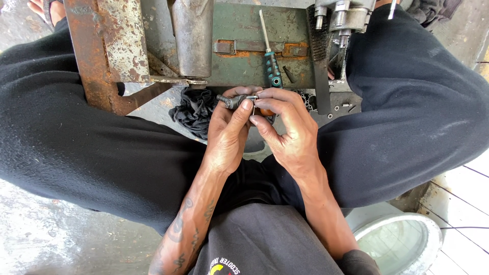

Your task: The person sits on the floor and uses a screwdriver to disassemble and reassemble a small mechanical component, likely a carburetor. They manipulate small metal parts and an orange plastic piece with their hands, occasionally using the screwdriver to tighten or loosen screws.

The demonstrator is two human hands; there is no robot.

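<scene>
Seated person, dark trousers, knees apart. Left hand (226,130) and right hand (285,127) meet at centre, together pinching a small grey metal part (235,100) — fingertips closed around it. Just beyond lies a teal-handled screwdriver (270,51) on a rusty green metal box (239,30). Crumpled black rag (193,109) sits left of the hands. Round white metal bowl (407,239) at lower right — rim only.

No packages, labels, signs or screens are being shown anywhere (only a small yellow-and-white print on the dark shirt (265,244)).
</scene>
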